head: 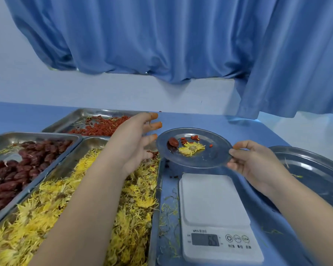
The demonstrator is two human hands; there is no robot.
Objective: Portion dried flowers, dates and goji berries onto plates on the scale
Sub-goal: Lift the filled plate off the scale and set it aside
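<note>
Nearest: white scale (211, 198) flat on the blue table (258, 123), its platform bare and its display lit, digits too blurred to read. Loose yellow petals (169, 208) lie scattered on the table beside its left edge.

Left of the scale: long steel flower tray (154, 212) heaped with dried flowers (135, 198), yellow and stringy. The left forearm crosses over it. Further left, the date tray (37, 134) holds dark red dates (17, 169).

Mid-distance: left hand (135, 143) hovers over the far end of the flower tray, fingers spread and straight, gripping nothing, fingertips stained orange. They reach toward the left rim of the small plate (211, 156) without touching it.

Right hand (252, 162) pinches the plate's right rim, thumb on top and fingers curled below. The plate is off the scale, held just past the platform's far edge and seemingly lifted, with shadow under it. On it: single date (173, 142) at the left, one flower head (191, 148) in the middle, few goji pieces (195, 137) toward the far side.

Right of that hand: large round tray (315, 169), a stray petal or two on it.

Further back: goji tray (96, 111) with a thin layer of goji berries (100, 127). Behind the table, pale wall and blue curtain (161, 35).
</note>
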